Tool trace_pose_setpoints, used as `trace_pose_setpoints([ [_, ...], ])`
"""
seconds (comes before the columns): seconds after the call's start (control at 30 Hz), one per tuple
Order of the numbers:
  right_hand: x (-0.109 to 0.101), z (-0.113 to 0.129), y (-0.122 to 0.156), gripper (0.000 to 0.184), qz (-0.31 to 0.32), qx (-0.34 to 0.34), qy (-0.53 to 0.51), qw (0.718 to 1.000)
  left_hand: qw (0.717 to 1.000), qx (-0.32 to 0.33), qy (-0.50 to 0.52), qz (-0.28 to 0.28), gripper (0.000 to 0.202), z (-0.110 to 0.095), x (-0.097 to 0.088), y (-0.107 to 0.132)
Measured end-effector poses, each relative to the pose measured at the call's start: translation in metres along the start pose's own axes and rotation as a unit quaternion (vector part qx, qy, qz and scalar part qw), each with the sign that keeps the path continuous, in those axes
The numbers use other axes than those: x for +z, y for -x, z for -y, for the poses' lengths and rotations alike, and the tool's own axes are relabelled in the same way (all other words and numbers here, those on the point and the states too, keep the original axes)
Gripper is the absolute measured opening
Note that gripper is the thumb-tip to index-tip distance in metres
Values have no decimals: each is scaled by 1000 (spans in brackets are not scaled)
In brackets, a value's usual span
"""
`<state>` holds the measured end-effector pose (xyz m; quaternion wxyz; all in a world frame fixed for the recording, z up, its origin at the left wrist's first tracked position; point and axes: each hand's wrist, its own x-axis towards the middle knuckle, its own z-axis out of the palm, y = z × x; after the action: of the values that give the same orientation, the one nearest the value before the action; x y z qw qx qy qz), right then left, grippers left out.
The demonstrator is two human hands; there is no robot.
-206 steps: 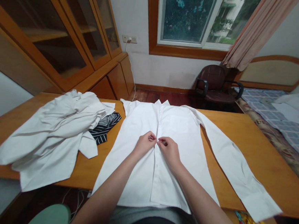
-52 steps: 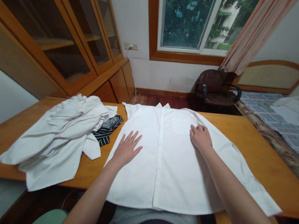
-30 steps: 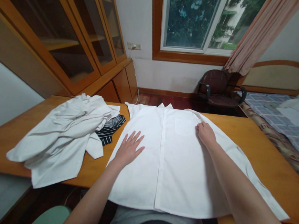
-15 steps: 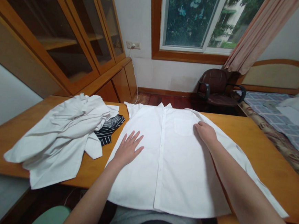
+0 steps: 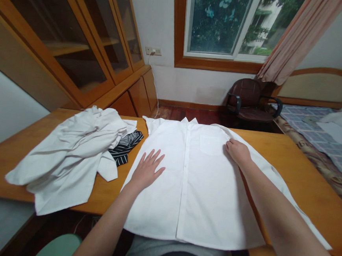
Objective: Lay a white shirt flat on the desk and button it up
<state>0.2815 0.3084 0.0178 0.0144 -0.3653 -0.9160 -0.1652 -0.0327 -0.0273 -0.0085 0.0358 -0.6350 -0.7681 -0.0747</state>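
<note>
A white button-up shirt lies front side up across the table, its collar at the far edge and its hem over the near edge. Flat on the shirt's left half rests my left hand, fingers spread. My right hand is closed at the shirt's right side, beside the chest pocket, with its fingers gripping the fabric there. The sleeve on the right runs down past my right forearm to the table's near edge.
Left of the shirt sits a crumpled heap of white clothing with a black striped cloth under its edge. The wooden table carries both. Behind stand a glass-door cabinet and an office chair; a green stool is below left.
The view has shifted very slightly. My right hand has edged a little to the right on the shirt; my left hand stays in place.
</note>
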Motion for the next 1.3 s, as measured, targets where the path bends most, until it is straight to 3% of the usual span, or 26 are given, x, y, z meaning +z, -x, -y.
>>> trace_pose_setpoints([
  [0.17,-1,-1,3,31,3,20,-4,1000,1000,-3,-2,2,56,-1,-1,0],
  [0.4,-18,1,-6,24,61,-76,23,995,1000,-3,-2,0,56,-1,-1,0],
  [0.6,-20,2,-12,25,50,-111,20,992,1000,-1,3,-3,56,0,-1,0],
  [0.97,-9,-4,-2,25,6,-68,19,997,1000,-3,1,4,56,0,-1,0],
  [1.3,-7,14,14,20,-76,33,-131,988,1000,-4,3,5,56,0,-1,0],
])
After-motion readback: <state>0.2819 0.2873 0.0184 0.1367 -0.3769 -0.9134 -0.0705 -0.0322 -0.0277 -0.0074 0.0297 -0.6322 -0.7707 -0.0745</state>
